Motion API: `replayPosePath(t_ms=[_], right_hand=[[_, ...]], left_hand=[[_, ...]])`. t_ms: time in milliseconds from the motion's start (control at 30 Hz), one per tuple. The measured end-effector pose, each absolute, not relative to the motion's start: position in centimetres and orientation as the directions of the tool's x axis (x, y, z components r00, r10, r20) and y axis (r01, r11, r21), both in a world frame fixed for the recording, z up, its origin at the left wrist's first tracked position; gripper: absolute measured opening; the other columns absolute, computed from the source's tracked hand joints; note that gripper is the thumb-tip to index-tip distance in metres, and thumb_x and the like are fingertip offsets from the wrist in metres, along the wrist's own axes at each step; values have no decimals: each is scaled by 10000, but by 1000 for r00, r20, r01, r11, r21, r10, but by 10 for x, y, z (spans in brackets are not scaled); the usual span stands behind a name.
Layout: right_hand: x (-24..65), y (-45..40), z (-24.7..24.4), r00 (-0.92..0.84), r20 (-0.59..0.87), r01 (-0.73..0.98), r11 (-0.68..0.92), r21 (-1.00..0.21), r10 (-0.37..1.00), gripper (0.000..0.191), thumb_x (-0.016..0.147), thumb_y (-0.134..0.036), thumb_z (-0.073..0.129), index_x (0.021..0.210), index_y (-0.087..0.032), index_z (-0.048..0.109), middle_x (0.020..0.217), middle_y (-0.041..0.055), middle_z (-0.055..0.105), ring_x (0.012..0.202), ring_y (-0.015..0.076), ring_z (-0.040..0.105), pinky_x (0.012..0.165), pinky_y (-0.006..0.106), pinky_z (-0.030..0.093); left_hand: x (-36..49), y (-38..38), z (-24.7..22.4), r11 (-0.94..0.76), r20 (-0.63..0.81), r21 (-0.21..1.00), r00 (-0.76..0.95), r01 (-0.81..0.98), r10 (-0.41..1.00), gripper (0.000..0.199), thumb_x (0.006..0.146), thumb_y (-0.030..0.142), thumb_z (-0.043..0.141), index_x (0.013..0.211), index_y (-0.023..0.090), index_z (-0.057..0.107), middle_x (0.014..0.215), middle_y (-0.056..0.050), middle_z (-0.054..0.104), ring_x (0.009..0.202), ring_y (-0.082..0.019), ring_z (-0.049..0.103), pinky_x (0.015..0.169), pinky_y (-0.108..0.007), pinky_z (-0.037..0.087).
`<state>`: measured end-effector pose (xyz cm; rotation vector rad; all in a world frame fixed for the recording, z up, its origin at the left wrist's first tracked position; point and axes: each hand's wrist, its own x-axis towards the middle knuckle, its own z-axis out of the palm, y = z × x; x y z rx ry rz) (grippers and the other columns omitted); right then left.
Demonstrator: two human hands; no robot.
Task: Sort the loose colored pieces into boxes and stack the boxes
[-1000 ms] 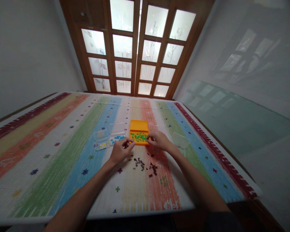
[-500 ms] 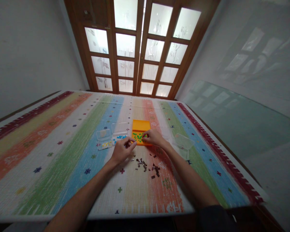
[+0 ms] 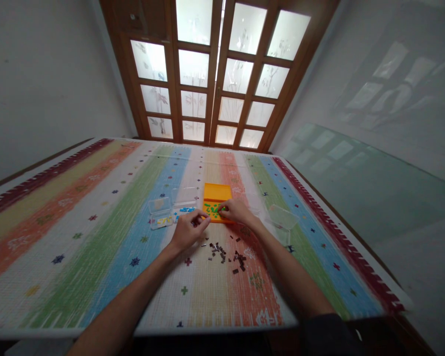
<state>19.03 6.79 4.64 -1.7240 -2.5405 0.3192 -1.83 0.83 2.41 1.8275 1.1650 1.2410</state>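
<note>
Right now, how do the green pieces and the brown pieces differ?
The green pieces are bright; the brown pieces are dark. The green pieces lie inside the orange case; the brown pieces lie loose on the tablecloth, nearer the person. Both sets are small and scattered.

I log this as a room in a home, by its furnishings. Evidence: wooden doors (image 3: pixel 215 99) with frosted panes (image 3: pixel 193 67) bearing plant designs, facing me; a brightly striped tablecloth (image 3: pixel 122 222) with small star and cross motifs spread before me; plain pale walls (image 3: pixel 48 74) either side; a greenish reflective panel (image 3: pixel 374 185) at my right
</note>
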Motion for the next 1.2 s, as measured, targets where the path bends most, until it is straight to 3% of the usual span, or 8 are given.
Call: replayPosePath(t_ms=[633, 1200], right_hand=[[203, 64, 44, -426, -55, 884, 403, -235, 903, 322, 864, -88, 611, 1102, -171, 811, 894, 72, 779, 760, 175, 671, 710, 224, 435], [204, 61, 42, -450, -84, 879, 423, -220, 889, 320, 898, -128, 596, 1123, -184, 816, 936, 86, 790, 775, 196, 687, 692, 233, 439]], left_hand=[[-18, 8, 25, -418, 379, 849, 177, 323, 908, 204, 833, 352, 651, 787, 165, 720, 580, 25, 615, 523, -108, 534, 552, -218, 414], [-17, 7, 26, -413, 372, 850, 181, 328, 910, 205, 830, 356, 652, 777, 169, 718, 587, 18, 625, 524, -111, 539, 556, -219, 425]])
